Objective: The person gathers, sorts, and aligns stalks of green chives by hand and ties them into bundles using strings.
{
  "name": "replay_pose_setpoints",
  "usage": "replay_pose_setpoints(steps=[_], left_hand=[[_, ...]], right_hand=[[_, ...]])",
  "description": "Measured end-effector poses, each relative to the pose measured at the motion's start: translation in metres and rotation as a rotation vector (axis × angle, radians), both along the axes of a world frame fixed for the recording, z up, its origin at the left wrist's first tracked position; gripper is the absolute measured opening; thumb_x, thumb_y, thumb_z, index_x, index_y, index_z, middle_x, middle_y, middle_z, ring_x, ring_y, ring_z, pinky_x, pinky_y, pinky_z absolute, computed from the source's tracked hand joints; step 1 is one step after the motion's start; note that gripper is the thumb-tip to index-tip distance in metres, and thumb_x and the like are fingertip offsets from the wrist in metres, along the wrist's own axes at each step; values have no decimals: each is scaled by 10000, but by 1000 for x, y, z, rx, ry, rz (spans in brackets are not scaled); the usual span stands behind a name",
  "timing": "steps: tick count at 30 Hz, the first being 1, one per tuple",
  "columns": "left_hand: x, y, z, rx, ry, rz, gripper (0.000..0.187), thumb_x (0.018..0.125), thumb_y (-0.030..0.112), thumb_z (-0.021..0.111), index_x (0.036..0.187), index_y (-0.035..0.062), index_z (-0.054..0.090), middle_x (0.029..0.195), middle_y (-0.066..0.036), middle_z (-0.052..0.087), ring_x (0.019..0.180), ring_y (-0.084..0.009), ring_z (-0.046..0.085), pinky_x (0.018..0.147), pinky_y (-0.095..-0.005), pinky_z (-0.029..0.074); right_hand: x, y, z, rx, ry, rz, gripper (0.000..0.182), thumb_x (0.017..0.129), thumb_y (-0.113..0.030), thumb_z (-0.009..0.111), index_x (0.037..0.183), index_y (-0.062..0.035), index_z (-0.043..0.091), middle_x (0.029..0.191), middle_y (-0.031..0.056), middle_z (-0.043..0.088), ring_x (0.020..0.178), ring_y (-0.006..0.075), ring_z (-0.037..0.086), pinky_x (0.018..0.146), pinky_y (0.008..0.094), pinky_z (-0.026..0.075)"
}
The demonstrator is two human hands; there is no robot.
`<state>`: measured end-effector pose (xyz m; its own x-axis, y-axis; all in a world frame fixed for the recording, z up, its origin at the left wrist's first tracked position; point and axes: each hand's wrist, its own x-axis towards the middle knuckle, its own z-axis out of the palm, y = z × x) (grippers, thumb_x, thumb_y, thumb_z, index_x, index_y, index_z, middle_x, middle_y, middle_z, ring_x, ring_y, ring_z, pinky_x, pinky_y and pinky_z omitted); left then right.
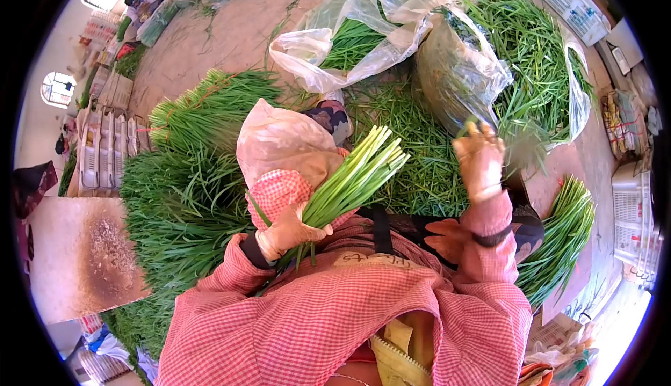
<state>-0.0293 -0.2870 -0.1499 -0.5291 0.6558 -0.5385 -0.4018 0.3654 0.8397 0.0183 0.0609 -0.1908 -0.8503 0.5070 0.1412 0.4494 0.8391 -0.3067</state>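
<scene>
My left hand [290,232], in a pale glove, is wrapped round a bunch of green stalks [356,180] above my lap, its pale cut ends pointing up and right. My right hand [481,159], also gloved, is raised to the right of the bunch. Its fingers are bent, with a blurred bit of green at their tips; what they hold is too small to make out. Beyond it stands a clear plastic bag [461,71] beside a heap of loose green leaves [524,51]. Loose trimmings [419,155] cover the floor between my hands.
Large piles of greens [175,204] lie at the left, with a tied bundle [210,110] above them. An open plastic bag [307,51] stands ahead. Another bundle [559,239] lies right of my knee. White crates [573,5] line the right edge. A person [143,5] sits far off.
</scene>
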Motion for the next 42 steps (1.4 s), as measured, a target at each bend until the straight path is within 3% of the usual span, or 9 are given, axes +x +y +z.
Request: replay_pose_setpoints(steps=[6, 11, 16, 18, 22, 29, 35, 38, 42], left_hand=[[8, 8, -8, -70, 334, -111, 379, 705, 92, 668, 1054, -2, 556, 886, -26, 612, 800, -68, 520, 751, -229, 433], [3, -2, 9, -192, 415, -93, 372, 721, 95, 652, 1070, 8, 556, 883, -54, 630, 803, -77, 544, 752, -240, 441], [-2, 0, 27, -262, 588, -107, 314, 727, 72, 644, 1027, 17, 567, 849, -49, 598, 781, -121, 534, 737, -260, 426], [1, 4, 28, -366, 665, -121, 386, 719, 37, 614, 1100, 50, 554, 869, -100, 611, 790, -143, 573, 721, -257, 434], [5, 16, 24, -444, 1241, -81, 578, 722, 53, 573, 1273, 169, 441, 812, -114, 620, 703, -305, 595, 620, -378, 471], [-19, 11, 8, -672, 1709, -277, 637, 685, 40, 545, 1296, 168, 416, 716, -56, 534, 644, -233, 528, 597, -333, 429], [-37, 7, 27, -681, 1839, -381, 577, 715, 31, 480, 1274, 167, 445, 764, -31, 566, 637, -204, 523, 592, -310, 428], [-48, -6, 29, -751, 1836, -372, 568, 723, 50, 479, 1276, 174, 443, 792, -19, 574, 636, -187, 520, 587, -301, 424], [-50, -3, 32, -722, 1848, -461, 572, 729, 83, 487, 1291, 164, 419, 809, -21, 569, 625, -167, 512, 581, -290, 415]], right_hand=[[-11, -81, 42, -334, -316, 760, 571, 749, -373, 634, 1237, -127, 468, 1367, 81, 335, 1307, 275, 162, 1065, 439, 26], [-13, -54, -4, -1016, 123, 524, 227, 824, -264, 544, 1021, -166, 598, 1073, 108, 556, 1046, 227, 488, 865, 384, 363], [3, 21, -33, -27, -7, -81, 139, 796, -263, 570, 858, -157, 635, 612, 29, 610, 623, 222, 607, 621, 386, 444], [15, -9, -5, 202, -493, -126, 696, 707, -360, 662, 1296, -129, 371, 1237, 113, 491, 1128, 272, 473, 894, 447, 390], [23, -70, 63, -12, 349, 158, 598, 618, -445, 695, 1141, -191, 555, 1383, 85, 311, 1277, 298, 244, 1047, 422, 146], [-7, -118, 33, -264, 254, 367, 167, 716, -296, 646, 768, -139, 667, 1294, 64, 437, 1259, 311, 264, 1027, 440, 157], [7, -60, 13, 14, 549, 128, 412, 648, -133, 705, 1031, -126, 555, 1122, 53, 512, 1103, 202, 438, 951, 371, 306], [30, 21, -17, 207, -397, -242, 386, 701, -361, 649, 1023, -153, 605, 1189, 35, 488, 1185, 250, 352, 946, 410, 287], [7, -56, 76, 8, 266, 253, 396, 657, -435, 669, 977, -203, 659, 1329, 48, 377, 1221, 280, 318, 991, 438, 220]])
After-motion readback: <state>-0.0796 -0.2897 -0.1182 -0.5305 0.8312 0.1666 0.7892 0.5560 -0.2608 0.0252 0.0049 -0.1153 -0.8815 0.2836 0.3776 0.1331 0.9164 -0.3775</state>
